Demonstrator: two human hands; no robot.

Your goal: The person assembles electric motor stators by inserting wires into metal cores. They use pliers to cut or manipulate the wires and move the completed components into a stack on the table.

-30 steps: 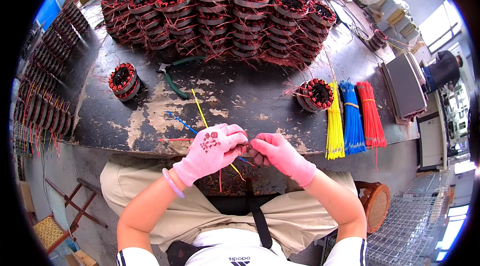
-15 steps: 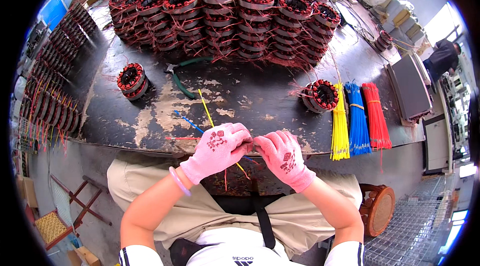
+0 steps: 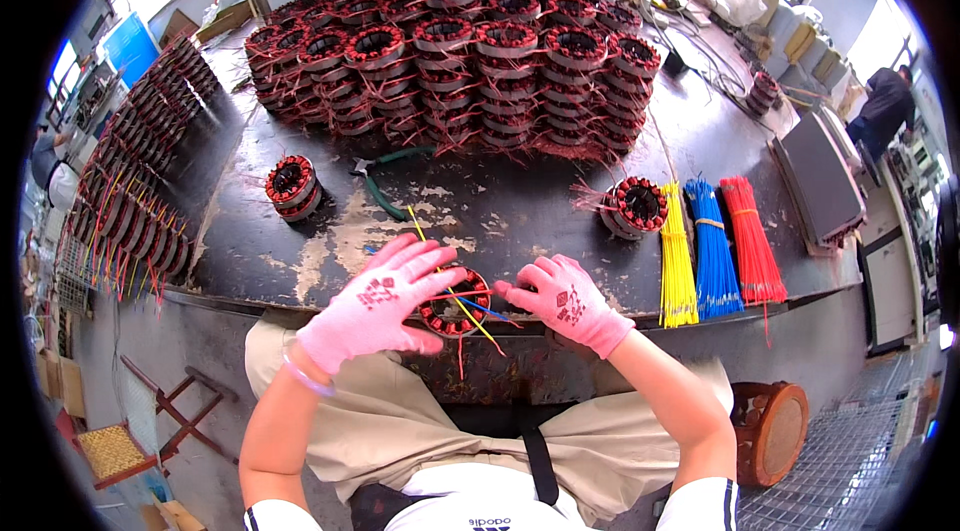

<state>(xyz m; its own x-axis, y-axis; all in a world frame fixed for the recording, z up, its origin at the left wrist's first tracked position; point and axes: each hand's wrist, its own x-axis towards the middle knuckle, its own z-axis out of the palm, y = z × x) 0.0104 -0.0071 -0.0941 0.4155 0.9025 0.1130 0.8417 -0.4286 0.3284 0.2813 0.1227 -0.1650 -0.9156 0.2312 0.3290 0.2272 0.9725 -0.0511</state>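
Note:
A motor stator (image 3: pixel 440 319), a ring of red-and-black windings, sits at the table's near edge in front of me. Yellow (image 3: pixel 420 231), blue (image 3: pixel 468 311) and red lead wires lie across it. My left hand (image 3: pixel 385 296), in a pink glove, is open over the stator's left side, fingers and thumb spread. My right hand (image 3: pixel 565 303), gloved alike, is just right of the ring. Its thumb and fingers are pinched together beside the red wire's end; whatever they hold is too small to make out.
Stacked stators (image 3: pixel 450 71) fill the table's back. Single stators stand left (image 3: pixel 292 188) and right (image 3: pixel 637 208). Green-handled cutters (image 3: pixel 380 193) lie between. Yellow (image 3: pixel 677 261), blue (image 3: pixel 712 251) and red (image 3: pixel 750 241) wire bundles lie at right. More stators (image 3: pixel 130 221) are racked at left.
My hands, pinched together over the wires before, have parted. The left has opened and moved left, while the right has shifted slightly. The stator beneath now shows; the view has tilted up.

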